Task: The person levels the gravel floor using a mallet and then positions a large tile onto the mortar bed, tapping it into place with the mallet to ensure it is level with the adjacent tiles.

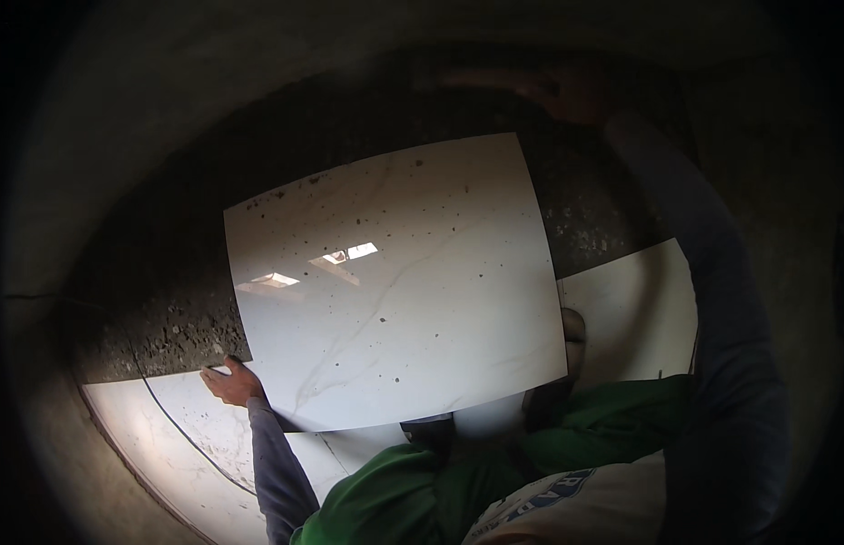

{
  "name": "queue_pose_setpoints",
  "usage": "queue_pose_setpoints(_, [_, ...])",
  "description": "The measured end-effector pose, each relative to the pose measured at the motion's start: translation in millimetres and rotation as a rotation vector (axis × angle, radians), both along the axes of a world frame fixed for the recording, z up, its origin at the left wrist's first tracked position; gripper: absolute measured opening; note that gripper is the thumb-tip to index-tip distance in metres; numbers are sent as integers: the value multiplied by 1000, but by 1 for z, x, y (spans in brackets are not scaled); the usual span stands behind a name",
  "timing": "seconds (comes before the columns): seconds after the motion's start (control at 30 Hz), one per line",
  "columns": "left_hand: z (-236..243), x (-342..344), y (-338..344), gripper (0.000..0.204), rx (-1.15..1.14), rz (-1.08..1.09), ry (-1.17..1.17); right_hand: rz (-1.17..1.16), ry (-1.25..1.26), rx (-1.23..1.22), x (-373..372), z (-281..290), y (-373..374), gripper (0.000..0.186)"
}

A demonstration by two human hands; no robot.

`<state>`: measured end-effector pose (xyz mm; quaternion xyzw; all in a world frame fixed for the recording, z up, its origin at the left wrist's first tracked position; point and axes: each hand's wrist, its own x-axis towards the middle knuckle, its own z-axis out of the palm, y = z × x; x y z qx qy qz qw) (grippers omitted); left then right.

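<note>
My left hand is planted on the pale laid tiles, at their edge with the dark ground. Its fingers and thumb are apart and nothing shows in them. Right beside it is the lower left edge of a large glossy white tile with faint grey veins and dark specks of dirt. This tile lies across the dark ground and the laid tiles, in front of my knees. Far out at the upper right, beyond the tile, my right hand reaches into shadow. A long dim shape extends leftward from it; whether it is fingers or a held thing is unclear.
Rough dark ground with loose crumbs runs behind and beside the large tile. Another laid tile is to the right. A thin dark cable crosses the left tiles. Walls curve around the dim space. My green-clad legs fold below.
</note>
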<state>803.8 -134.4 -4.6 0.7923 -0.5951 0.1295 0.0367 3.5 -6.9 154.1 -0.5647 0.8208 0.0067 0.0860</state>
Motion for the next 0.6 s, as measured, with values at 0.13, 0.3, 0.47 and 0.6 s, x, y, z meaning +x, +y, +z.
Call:
queue_pose_setpoints(0.13, [0,2,0,76,9,16,42,-195,6,87,-17,-7,24,77])
queue_pose_setpoints(0.3, [-4,11,0,78,80,27,20,-265,-40,61,-47,-21,90,70])
queue_pose_setpoints(0.47, [1,22,-5,90,179,-28,87,-474,-99,105,-61,-31,171,64])
queue_pose_setpoints(0.6, [30,7,-8,76,208,-44,495,-539,-160,257,-44,-40,224,62])
